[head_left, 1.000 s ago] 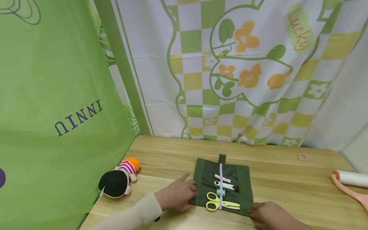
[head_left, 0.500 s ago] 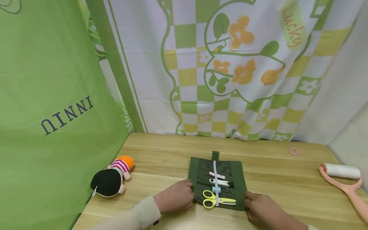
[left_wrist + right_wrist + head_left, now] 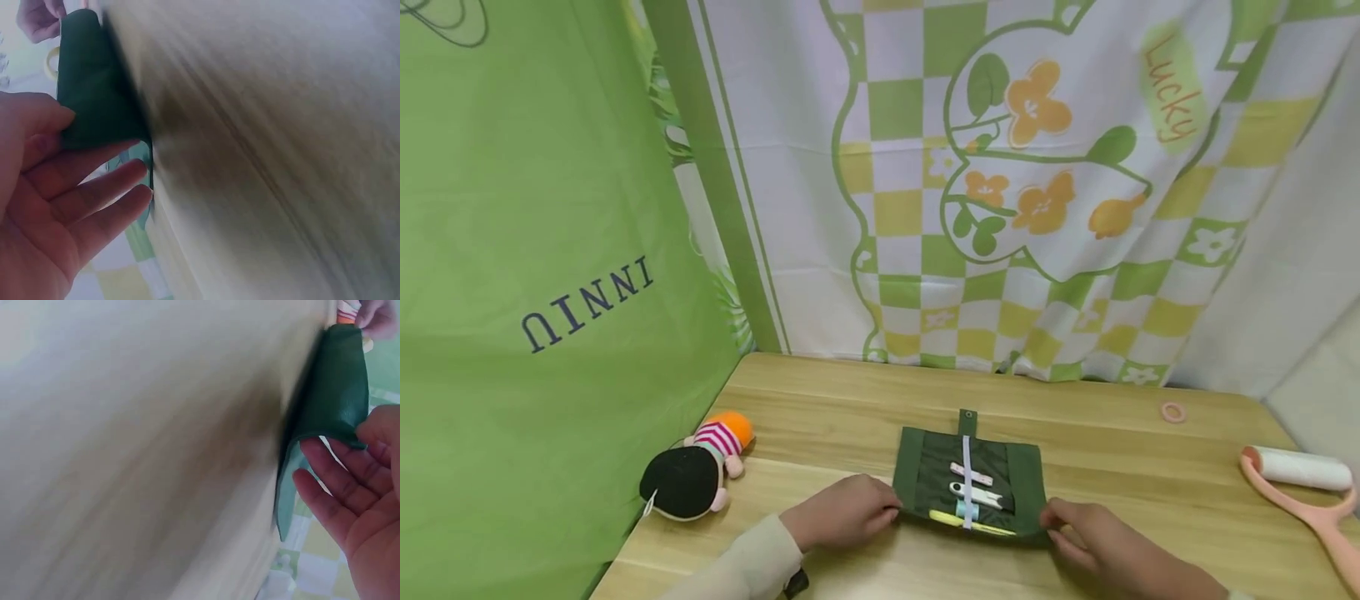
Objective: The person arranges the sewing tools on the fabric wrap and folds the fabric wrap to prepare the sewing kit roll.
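From here I see the green case (image 3: 911,467) open on the surface (image 3: 820,433), its near edge raised, left hand (image 3: 847,511) and right hand (image 3: 1096,537) each pinching a near corner. I'd raise both grips evenly, holding the cloth taut.

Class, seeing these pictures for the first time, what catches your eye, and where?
An open dark green pouch lies on the table, its near edge raised by the left hand and right hand. Behind it hangs a checked curtain with orange flowers; a plush toy lies at the left.
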`<state>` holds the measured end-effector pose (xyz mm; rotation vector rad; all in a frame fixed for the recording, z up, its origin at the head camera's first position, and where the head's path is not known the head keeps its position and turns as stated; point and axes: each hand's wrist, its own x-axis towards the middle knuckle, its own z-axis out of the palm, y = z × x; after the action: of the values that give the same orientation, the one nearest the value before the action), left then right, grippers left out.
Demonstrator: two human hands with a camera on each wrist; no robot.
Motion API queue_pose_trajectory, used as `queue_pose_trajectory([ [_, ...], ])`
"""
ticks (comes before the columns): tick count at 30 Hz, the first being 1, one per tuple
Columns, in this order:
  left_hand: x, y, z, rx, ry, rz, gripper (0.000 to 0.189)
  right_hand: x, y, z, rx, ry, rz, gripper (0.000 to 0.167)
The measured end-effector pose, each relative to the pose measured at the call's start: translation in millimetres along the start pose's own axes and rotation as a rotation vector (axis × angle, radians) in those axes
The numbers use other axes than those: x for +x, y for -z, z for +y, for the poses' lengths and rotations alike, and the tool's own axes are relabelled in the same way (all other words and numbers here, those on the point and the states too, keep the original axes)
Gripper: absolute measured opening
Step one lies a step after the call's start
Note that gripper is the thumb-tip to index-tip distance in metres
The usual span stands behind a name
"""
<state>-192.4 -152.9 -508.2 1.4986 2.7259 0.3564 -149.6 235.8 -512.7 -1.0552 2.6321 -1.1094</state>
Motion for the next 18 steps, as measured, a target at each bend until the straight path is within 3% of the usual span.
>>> queue_pose_trajectory([
  [1, -0.8, 0.9, -1.1, -0.031, 0.015, 0.01, 0.022, 1.8, 2, 0, 0.03, -0.01, 0.01, 0.01],
  [3, -1.5, 4.6, -2.4, -0.093, 0.055, 0.028, 0.024, 4.5, 5, 4, -0.161, 0.22, 0.137, 0.025],
  [6, -0.7, 10.0, -5.7, -0.196, 0.109, 0.049, 0.025, 10.7, 13, 2, -0.084, 0.162, 0.144, 0.02],
  [11, 5.1, 8.9, -14.4, -0.354, 0.188, 0.064, 0.02, 21.8, 17, 5, -0.084, 0.093, 0.183, 0.017],
  [15, 13.2, 4.7, -20.8, -0.392, 0.226, 0.081, 0.011, 27.7, 12, 12, -0.133, 0.062, 0.207, 0.021],
  [18, 20.8, 1.0, -25.2, -0.355, 0.227, 0.078, 0.012, 29.7, 8, 19, -0.193, 0.06, 0.235, 0.025],
])
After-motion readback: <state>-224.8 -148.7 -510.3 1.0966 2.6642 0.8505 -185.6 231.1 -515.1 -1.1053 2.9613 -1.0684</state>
